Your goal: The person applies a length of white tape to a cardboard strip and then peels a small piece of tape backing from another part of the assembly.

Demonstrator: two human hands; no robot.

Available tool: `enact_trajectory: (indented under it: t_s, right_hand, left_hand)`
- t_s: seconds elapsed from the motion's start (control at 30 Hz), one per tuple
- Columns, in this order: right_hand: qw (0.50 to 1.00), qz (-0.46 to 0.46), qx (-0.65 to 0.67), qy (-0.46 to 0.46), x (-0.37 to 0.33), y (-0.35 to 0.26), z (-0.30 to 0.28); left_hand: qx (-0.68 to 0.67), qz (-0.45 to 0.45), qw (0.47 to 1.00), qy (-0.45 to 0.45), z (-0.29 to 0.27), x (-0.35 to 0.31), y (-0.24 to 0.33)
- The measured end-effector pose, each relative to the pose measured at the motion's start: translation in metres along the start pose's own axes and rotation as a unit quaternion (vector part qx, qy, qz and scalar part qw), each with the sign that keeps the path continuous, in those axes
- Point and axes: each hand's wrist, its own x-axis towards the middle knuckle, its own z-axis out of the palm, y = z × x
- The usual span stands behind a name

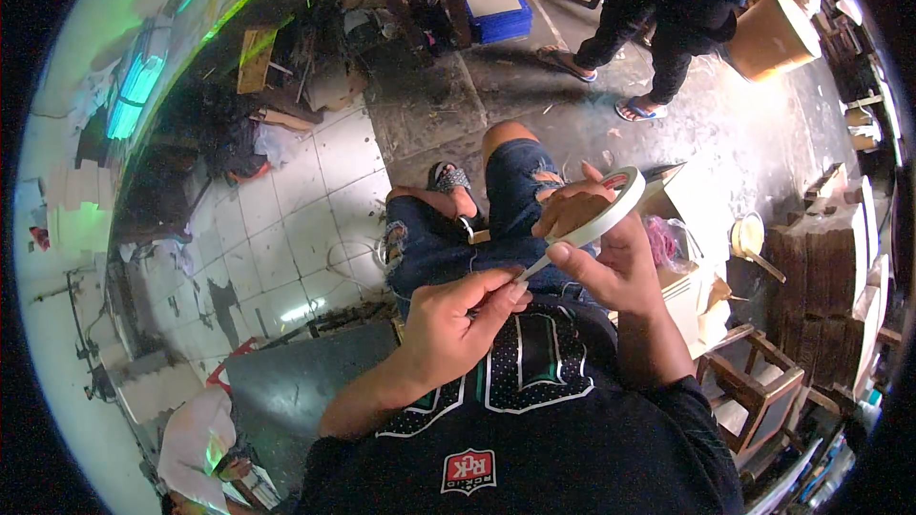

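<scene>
A roll of narrow white tape (pixel 611 214) is gripped by my right hand (pixel 618 262), its ring tilted up above my lap. The fingers sit around and through the ring, with the thumb near its lower edge. From the roll a short strip stretches down to the left. My left hand (pixel 469 313) pinches the strip's free end between thumb and fingertips. Both hands are held in front of my black shirt, over my torn jeans.
Beyond my knees stands another person in dark trousers and sandals (pixel 637 110), beside a brown bin (pixel 775 35). Stacked cardboard (pixel 822 267) and a wooden stool (pixel 756 391) are at the right. White floor tiles (pixel 272 219) lie left; a blue stack (pixel 498 24) stands far ahead.
</scene>
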Motion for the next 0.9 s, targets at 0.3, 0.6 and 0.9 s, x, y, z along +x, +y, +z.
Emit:
enact_trajectory:
  t_s: [0.3,0.6,0.9]
  right_hand:
    - [0.993,-0.062,-0.102,0.013,0.004,-0.005,0.001]
    - [0.989,-0.053,-0.137,0.032,0.006,-0.008,0.003]
    - [0.984,-0.083,-0.159,0.007,0.009,-0.007,0.01]
  left_hand:
    - [-0.035,0.0,0.999,0.034,0.003,-0.004,-0.003]
    - [-0.067,0.025,0.997,0.032,0.005,-0.004,-0.001]
    - [-0.026,-0.01,0.999,0.028,-0.002,0.006,0.004]
